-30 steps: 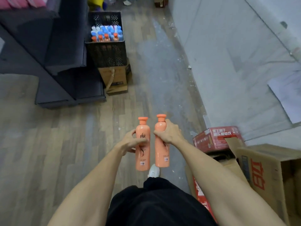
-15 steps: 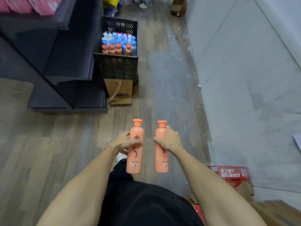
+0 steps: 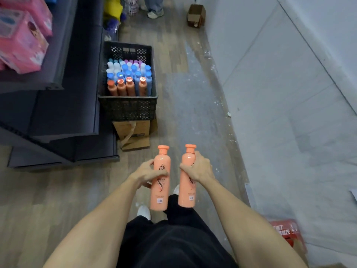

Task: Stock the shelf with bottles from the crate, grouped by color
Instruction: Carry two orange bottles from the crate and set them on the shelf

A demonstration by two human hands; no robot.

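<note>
Wood-plank flooring is running down a narrow aisle, pale wall on the right, and both hands are working out front. Left hand (image 3: pixel 147 174) is wrapping its fingers round the upper body of an orange bottle (image 3: pixel 160 188), label facing up; right hand (image 3: pixel 197 168) is clutching a second orange bottle (image 3: pixel 186 187) just below the neck. Both are hanging upright, side by side and just apart, a matched color pair, which by my read is the point: one color going to the shelf together.

Ahead, the black crate (image 3: pixel 128 108) is sitting on a cardboard box (image 3: pixel 133 133), raised for easy reach I'd guess. Inside, four more orange bottles are lining the near row, blue caps are crowding behind, white and purple ones at the back. Beside it, the dark shelf (image 3: pixel 63 117) is waiting, pink boxes (image 3: pixel 21 41) occupying an upper tier.
</note>
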